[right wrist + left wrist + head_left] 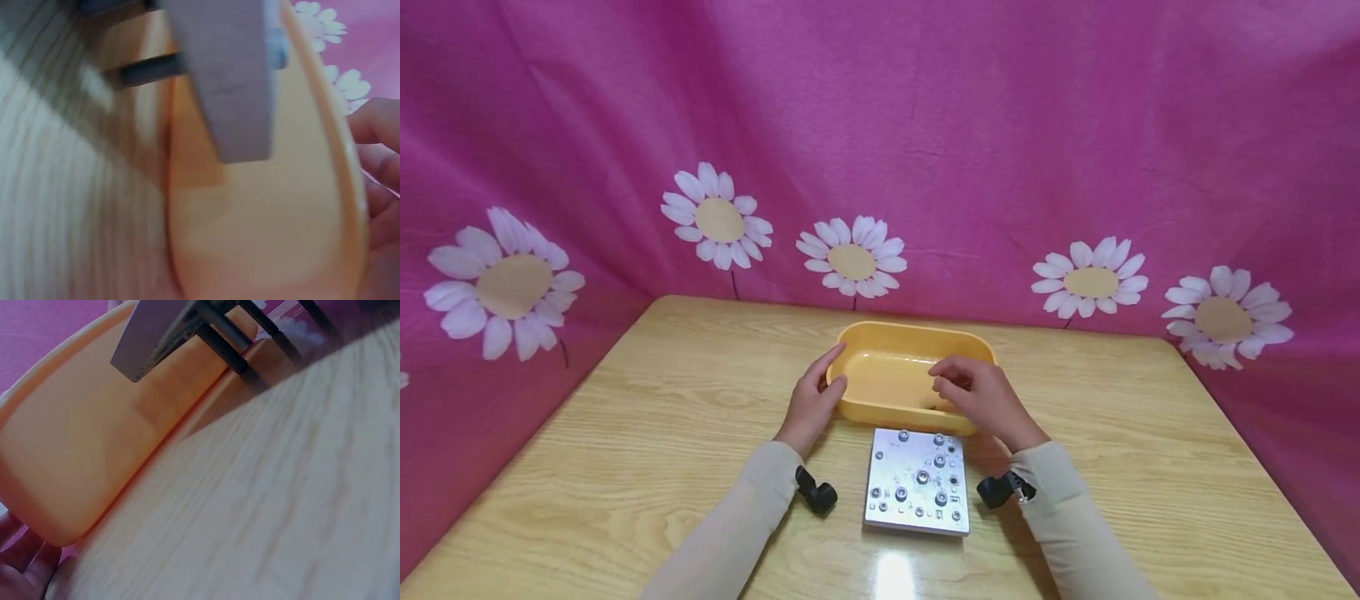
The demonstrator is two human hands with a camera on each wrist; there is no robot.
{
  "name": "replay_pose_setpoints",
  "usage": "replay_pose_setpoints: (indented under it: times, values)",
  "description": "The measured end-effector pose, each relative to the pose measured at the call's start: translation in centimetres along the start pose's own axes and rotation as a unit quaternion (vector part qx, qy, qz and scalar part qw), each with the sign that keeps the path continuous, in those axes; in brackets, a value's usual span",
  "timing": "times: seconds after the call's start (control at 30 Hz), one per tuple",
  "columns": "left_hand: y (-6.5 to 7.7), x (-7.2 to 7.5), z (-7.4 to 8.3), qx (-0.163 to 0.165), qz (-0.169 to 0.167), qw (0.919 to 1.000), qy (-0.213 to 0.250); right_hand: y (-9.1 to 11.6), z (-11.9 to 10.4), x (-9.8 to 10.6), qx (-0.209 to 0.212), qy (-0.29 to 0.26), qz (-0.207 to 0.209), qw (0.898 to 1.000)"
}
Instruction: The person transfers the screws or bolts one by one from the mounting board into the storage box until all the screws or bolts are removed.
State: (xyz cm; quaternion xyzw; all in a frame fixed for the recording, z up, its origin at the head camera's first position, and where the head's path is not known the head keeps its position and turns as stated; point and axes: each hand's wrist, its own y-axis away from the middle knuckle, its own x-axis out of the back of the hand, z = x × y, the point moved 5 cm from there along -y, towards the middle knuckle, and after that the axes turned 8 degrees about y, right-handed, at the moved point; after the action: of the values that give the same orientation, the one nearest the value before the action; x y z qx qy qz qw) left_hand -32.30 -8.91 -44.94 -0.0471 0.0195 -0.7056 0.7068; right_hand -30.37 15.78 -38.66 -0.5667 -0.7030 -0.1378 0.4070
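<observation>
My left hand (pixel 811 406) holds the left end of a yellow plastic tray (pixel 880 414), its thumb at the rim and its fingers along the outer side. Curled fingers of my right hand (pixel 988 402) hang over the right half of the tray; I cannot tell whether they pinch anything. Near them, a small dark piece (pixel 934 407) shows inside the tray by the front wall. In front of the tray is a square metal plate (pixel 912 457) with several socket-head screws and holes. Threaded bolts (pixel 222 347) stick out under the plate in the left wrist view.
Everything stands on a light wooden table (pixel 715 367). A pink curtain (pixel 955 167) with white flowers hangs behind it and at the sides. Black wrist cameras, one left (pixel 817 495) and one right (pixel 997 492), flank the metal plate.
</observation>
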Motion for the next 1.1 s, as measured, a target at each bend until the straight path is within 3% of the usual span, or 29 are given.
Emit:
replay_pose_setpoints:
  times: [0.23, 0.4, 0.73, 1.1]
  values:
    - [0.1, 0.2, 0.5, -0.006, -0.001, 1.0000, 0.001, 0.3, -2.1, 1.3, 0.015, 0.020, -0.013, 1.000]
    - [0.1, 0.3, 0.4, -0.006, 0.003, 1.0000, 0.000, 1.0, -4.1, 1.9, 0.035, 0.048, -0.060, 0.996]
    - [0.0, 0.5, 0.4, -0.006, 0.003, 1.0000, 0.000, 3.0, -6.4, 1.1, 0.041, 0.104, -0.191, 0.975]
    - [-0.1, 0.2, 0.0, -0.008, 0.000, 0.9999, 0.012, 5.1, -8.7, 0.7, 0.050, 0.160, -0.245, 0.955]
